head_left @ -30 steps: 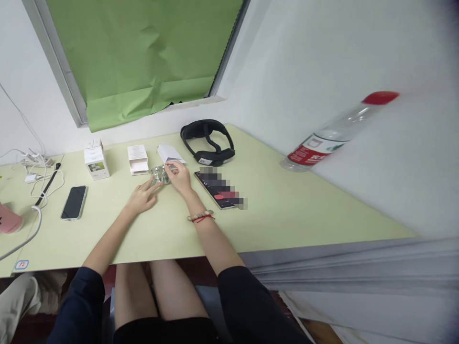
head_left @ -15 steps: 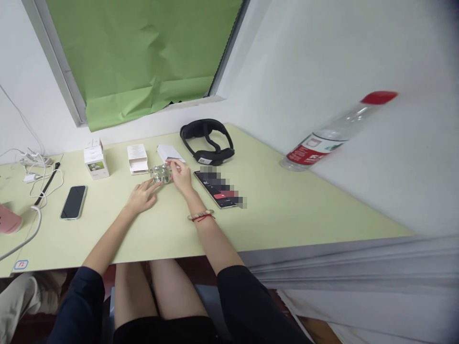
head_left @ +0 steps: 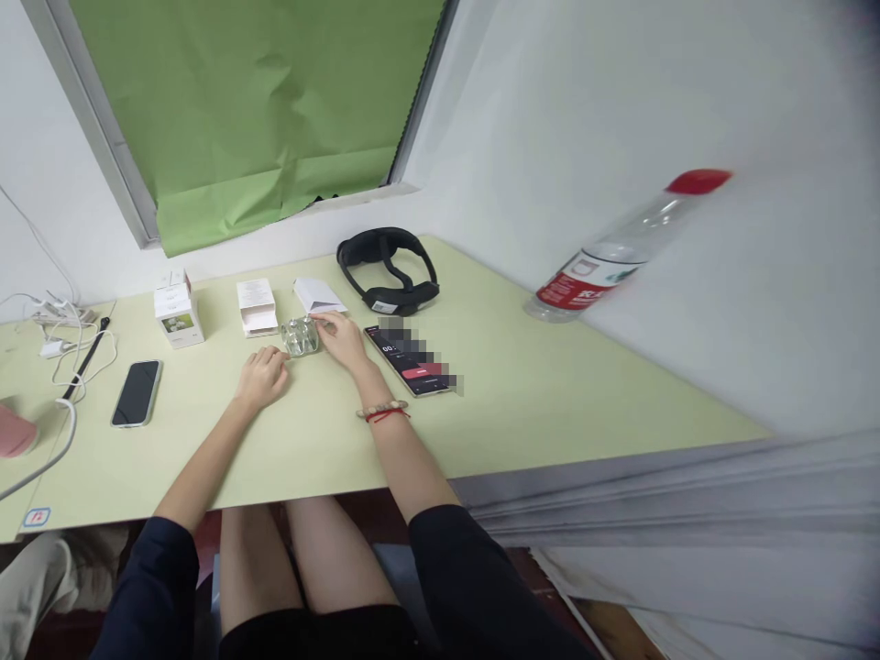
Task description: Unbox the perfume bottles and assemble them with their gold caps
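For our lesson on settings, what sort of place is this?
Probably a shared workroom: a desk with a number label and a headset, plus another person's leg at the left.

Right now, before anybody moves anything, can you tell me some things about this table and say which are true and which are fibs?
1. The left hand and the right hand are both close to the small see-through thing. True.
2. The bracelet is on the left wrist. False: the bracelet is on the right wrist.
3. The bottle has a red cap. True.
4. The headset is bright yellow. False: the headset is black.
5. The window cover is blue. False: the window cover is green.
6. The phone on the left has a dark screen. True.
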{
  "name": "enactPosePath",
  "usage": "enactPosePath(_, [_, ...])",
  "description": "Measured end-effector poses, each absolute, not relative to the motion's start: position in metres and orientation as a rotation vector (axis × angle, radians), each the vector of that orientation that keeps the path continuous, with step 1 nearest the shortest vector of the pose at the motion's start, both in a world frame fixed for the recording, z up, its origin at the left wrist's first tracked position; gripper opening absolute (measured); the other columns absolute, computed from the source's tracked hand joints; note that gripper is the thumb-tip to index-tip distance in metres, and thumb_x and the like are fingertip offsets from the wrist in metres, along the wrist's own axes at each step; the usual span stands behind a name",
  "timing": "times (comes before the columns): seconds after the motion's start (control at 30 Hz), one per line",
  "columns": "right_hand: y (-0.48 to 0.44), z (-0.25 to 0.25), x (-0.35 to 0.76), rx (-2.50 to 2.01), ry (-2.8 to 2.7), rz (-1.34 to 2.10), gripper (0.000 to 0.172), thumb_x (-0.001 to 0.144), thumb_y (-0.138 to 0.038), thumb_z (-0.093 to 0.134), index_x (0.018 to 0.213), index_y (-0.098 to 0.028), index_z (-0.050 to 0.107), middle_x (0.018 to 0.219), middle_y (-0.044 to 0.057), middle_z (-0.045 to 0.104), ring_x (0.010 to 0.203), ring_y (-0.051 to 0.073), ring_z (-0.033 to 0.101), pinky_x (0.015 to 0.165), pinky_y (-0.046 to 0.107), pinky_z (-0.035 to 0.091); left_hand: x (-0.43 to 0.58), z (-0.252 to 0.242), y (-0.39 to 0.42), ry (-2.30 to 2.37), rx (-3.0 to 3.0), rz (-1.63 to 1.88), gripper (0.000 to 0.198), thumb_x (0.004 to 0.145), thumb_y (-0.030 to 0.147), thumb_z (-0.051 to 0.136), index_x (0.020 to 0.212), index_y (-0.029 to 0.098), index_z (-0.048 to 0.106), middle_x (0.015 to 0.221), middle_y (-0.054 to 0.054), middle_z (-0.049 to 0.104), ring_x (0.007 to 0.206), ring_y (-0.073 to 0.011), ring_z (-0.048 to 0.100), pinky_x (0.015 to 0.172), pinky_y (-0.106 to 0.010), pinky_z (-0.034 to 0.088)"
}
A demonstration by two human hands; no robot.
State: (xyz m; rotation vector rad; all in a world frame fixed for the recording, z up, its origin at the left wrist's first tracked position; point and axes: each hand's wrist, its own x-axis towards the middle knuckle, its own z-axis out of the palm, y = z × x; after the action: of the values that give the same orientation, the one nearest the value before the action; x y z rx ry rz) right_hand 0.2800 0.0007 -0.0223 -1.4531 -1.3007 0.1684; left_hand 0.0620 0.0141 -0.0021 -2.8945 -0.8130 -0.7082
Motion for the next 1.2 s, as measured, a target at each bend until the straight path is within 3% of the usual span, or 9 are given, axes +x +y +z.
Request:
enactPosePath(0.13, [0.004,-0.026,0.278,-1.442,-1.377,0.222,0.035,0.088,-0.021,0.047,0.113,-0.025,0.070,0.123,0.006,0.067,0.110,0.022,0.062,0.095,0.042,0.051,0.062,-0.001,0.013,-0.809,-2.885,-0.721,0.022,0.091,0.019,0.041,0.105,0.020,0.059,0.101,-0.008,0.063,0.096,-0.0214,0.058,0.081,-0.034,0.045])
enactPosePath(0.3, [0.008,-0.034,0.281,-1.457,-1.376,0.278,0.033,0.088,-0.021,0.048,0.111,-0.025,0.071,0.125,0.004,0.066,0.111,0.021,0.062,0.101,0.043,0.049,0.062,-0.001,0.012,-0.803,-2.897,-0.727,0.021,0.092,0.019,0.042,0.104,0.019,0.059,0.101,-0.009,0.063,0.096,-0.0214,0.058,0.081,-0.034,0.045])
enactPosePath(0.47, [0.009,-0.038,0.282,-1.436,-1.333,0.328,0.029,0.088,-0.029,0.051,0.105,-0.023,0.073,0.123,0.006,0.066,0.082,0.016,0.067,0.078,0.035,0.058,0.063,-0.002,0.012,-0.802,-2.896,-0.704,0.023,0.092,0.019,0.041,0.104,0.019,0.059,0.101,-0.008,0.063,0.096,-0.0211,0.058,0.082,-0.034,0.046])
enactPosePath(0.63, [0.005,-0.036,0.282,-1.456,-1.295,0.427,0.032,0.087,-0.029,0.050,0.109,-0.020,0.072,0.127,0.008,0.063,0.050,0.007,0.057,0.049,0.027,0.053,0.064,-0.001,0.011,-0.801,-2.899,-0.692,0.022,0.091,0.018,0.041,0.104,0.018,0.059,0.101,-0.009,0.064,0.096,-0.0213,0.059,0.082,-0.034,0.046])
enactPosePath(0.83, [-0.001,-0.028,0.285,-1.534,-1.312,0.369,0.032,0.084,-0.022,0.049,0.104,-0.019,0.073,0.118,0.007,0.067,0.050,0.008,0.056,0.047,0.024,0.051,0.063,0.000,0.011,-0.797,-2.889,-0.661,0.022,0.091,0.018,0.041,0.105,0.019,0.058,0.103,-0.009,0.063,0.097,-0.0209,0.059,0.082,-0.034,0.047])
enactPosePath(1.2, [-0.001,-0.022,0.284,-1.461,-1.069,0.416,0.037,0.083,-0.027,0.046,0.110,-0.017,0.070,0.107,0.010,0.072,0.062,0.015,0.066,0.043,0.024,0.051,0.063,-0.001,0.012,-0.781,-2.889,-0.667,0.022,0.091,0.017,0.041,0.104,0.019,0.059,0.103,-0.009,0.062,0.096,-0.0203,0.058,0.082,-0.034,0.047])
